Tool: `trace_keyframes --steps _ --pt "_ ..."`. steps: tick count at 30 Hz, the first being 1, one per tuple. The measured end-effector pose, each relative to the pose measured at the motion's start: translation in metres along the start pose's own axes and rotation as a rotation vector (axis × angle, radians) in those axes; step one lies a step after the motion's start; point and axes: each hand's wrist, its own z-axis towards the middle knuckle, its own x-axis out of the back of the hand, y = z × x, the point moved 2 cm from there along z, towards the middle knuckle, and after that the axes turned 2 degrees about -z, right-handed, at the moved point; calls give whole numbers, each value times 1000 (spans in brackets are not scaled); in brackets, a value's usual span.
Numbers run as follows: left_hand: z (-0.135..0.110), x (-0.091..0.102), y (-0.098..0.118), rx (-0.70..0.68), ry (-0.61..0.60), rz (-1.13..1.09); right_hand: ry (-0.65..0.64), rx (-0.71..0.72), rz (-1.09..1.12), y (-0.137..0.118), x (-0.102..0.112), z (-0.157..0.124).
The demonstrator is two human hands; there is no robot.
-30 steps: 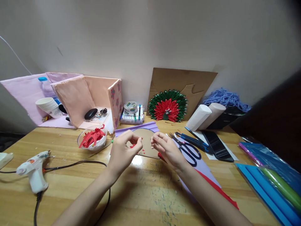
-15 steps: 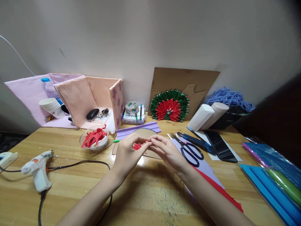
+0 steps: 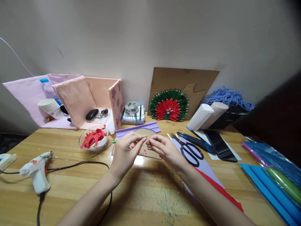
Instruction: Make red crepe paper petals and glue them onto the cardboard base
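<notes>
My left hand (image 3: 125,152) and my right hand (image 3: 164,150) meet fingertip to fingertip above a brown cardboard semicircle (image 3: 150,152) lying on the wooden table (image 3: 70,191). Both hands are pinched together; a small red paper piece (image 3: 136,146) shows just behind the left fingers, and I cannot tell which hand grips it. Tiny red scraps lie on the cardboard. A clear bowl of red paper pieces (image 3: 93,139) stands to the left of my left hand.
A white glue gun (image 3: 35,171) with a black cord lies at the left. Black scissors (image 3: 188,150), blue pens, a dark phone (image 3: 219,145), purple and red sheets lie right. At the back stand a marker set (image 3: 133,116), a red-green paper peacock (image 3: 168,108) and pink fabric boxes.
My two hands, apart a second ago, came together over the cardboard and now touch at the fingertips. The view shifted slightly.
</notes>
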Motion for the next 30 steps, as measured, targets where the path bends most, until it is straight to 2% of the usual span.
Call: trace_keyframes --steps 6,12,16,22,27,30 --pt "-3 -7 2 92 -27 -73 16 56 -85 0 -2 -1" --pt "-4 -7 6 163 -44 -71 133 235 -394 -6 -1 -4" --pt "-5 -7 7 167 -8 -54 136 325 -465 -5 -2 -7" --pt "-8 -9 6 178 59 -37 90 316 -465 -6 -4 -9" --pt "-5 -13 1 317 -18 -276 77 223 -386 -12 -4 -9" --pt "-4 -15 0 369 -39 -346 88 234 -359 -14 -3 -8"
